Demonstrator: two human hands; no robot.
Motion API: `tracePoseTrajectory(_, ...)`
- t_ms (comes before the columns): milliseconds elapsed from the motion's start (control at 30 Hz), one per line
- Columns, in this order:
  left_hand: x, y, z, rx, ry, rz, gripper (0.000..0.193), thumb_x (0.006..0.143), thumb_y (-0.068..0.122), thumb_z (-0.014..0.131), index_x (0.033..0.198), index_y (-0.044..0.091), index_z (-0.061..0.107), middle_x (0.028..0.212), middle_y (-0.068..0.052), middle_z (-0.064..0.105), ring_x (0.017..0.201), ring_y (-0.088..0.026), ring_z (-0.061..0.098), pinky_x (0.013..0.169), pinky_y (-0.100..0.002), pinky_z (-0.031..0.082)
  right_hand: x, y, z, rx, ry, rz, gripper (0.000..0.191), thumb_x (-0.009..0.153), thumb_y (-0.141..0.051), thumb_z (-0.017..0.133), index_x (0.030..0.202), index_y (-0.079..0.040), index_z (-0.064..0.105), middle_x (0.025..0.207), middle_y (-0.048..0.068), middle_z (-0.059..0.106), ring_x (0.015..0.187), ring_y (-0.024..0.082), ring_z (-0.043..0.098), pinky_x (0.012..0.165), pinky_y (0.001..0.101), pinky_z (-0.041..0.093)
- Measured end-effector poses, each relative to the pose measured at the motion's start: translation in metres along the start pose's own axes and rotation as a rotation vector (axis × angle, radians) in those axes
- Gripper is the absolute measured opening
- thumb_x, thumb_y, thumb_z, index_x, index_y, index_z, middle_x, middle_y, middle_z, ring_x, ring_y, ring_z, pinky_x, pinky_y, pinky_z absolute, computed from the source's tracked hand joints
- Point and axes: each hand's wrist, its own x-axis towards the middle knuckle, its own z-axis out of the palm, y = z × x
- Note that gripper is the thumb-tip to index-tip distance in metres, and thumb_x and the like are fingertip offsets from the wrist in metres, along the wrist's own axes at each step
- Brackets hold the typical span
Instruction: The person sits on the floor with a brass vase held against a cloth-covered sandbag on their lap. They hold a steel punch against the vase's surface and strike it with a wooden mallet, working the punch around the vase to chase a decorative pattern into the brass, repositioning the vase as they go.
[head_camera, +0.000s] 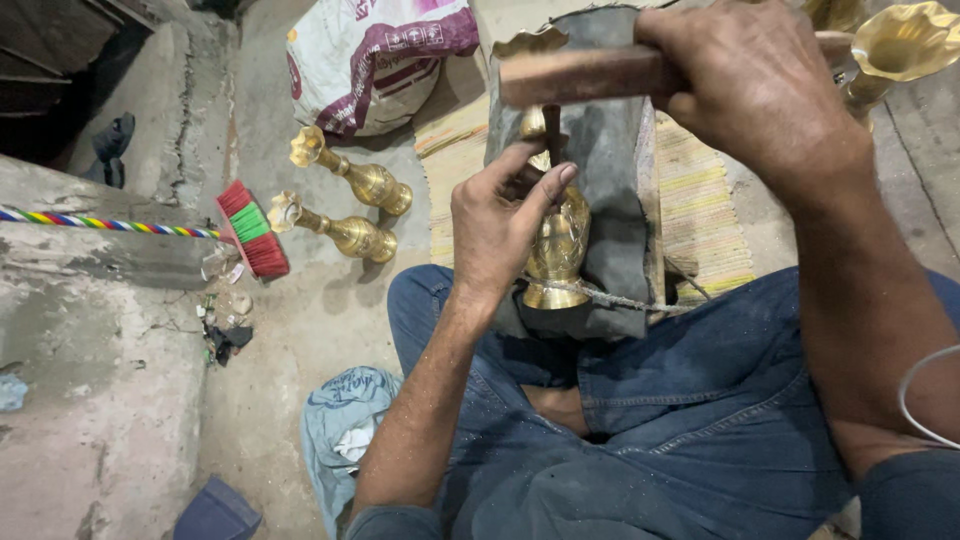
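Rough grey concrete floor (300, 330) runs under everything, with a striped woven mat (700, 200) lying beyond the person's crossed, denim-clad legs. Largest on the floor is one white and maroon sack (375, 55), well beyond the left fingertips. Between the knees stands one dark padded block (615, 150), and against its face rests the brass vase (558, 250), a cord (610, 298) running across its foot.

The right hand (750, 85) has its fingers wrapped tight around a wooden hammer handle (580, 75), raised above the vase. The left hand (505, 215) pinches a thin dark punch (551, 130) between thumb and forefinger, its lower end hidden behind the fingers, just at the vase's shoulder.

The vase looks like stiff, hollow sheet brass: probably moderately heavy, polished and so likely slippery, and liable to dent rather than break. Its narrow neck and the waist above its flared foot seem the surest places to take hold; the rounded belly would likely slide under the fingers.

Counted: two more brass vases (350, 185) lie on their sides to the left of the left fingers, and another (895, 45) stands just beyond the right fingers, with possibly a further one cut off at the top edge. One red-and-green brush (252, 228) on a striped stick lies further left, and one pale blue bag (345, 420) sits below the left wrist.
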Motion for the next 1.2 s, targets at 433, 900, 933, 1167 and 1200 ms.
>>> tracePoseTrajectory(433,0.001,0.002,-0.002,0.058,-0.039,-0.017,0.029,0.094,0.025,0.079,0.117,0.007,0.075,0.072,-0.003,0.077,0.067,-0.007,0.075,0.062,-0.024,0.057,0.000,0.003,0.008,0.120,-0.046,0.089,0.026,0.093,-0.017,0.082,0.113,-0.006,0.069,0.088,0.013,0.071,0.080,0.027,0.071,0.080,0.0468,0.058)
tracePoseTrajectory(900,0.002,0.000,-0.004,0.043,-0.030,-0.010,0.030,0.092,0.022,0.078,0.117,0.006,0.076,0.070,-0.005,0.075,0.063,-0.008,0.072,0.060,-0.026,0.055,0.000,-0.004,0.003,0.267,0.120,0.016,0.032,0.089,-0.014,0.085,0.115,-0.004,0.068,0.098,0.017,0.072,0.090,0.033,0.071,0.077,0.0485,0.055)
tracePoseTrajectory(933,0.001,0.001,-0.003,0.020,-0.031,-0.024,0.028,0.092,0.022,0.078,0.115,0.006,0.076,0.070,-0.004,0.076,0.064,-0.008,0.072,0.060,-0.026,0.056,0.000,-0.005,0.002,0.159,0.042,0.024,0.035,0.088,-0.014,0.085,0.117,-0.006,0.068,0.094,0.015,0.072,0.086,0.031,0.071,0.078,0.0498,0.055)
tracePoseTrajectory(1167,0.000,0.001,-0.004,0.016,-0.039,-0.023,0.024,0.092,0.022,0.080,0.108,0.004,0.076,0.072,-0.004,0.076,0.065,-0.007,0.072,0.061,-0.026,0.056,-0.001,-0.003,-0.004,0.142,-0.029,0.015,0.033,0.086,-0.012,0.084,0.114,-0.005,0.068,0.089,0.017,0.071,0.084,0.034,0.071,0.073,0.0491,0.056)
tracePoseTrajectory(1200,-0.001,0.000,-0.004,0.017,-0.036,-0.024,0.024,0.093,0.022,0.080,0.108,0.004,0.076,0.072,-0.004,0.076,0.065,-0.007,0.071,0.061,-0.026,0.056,-0.001,-0.002,-0.003,0.090,-0.058,-0.018,0.034,0.085,-0.012,0.084,0.114,-0.005,0.068,0.087,0.017,0.071,0.084,0.035,0.071,0.072,0.0488,0.056)
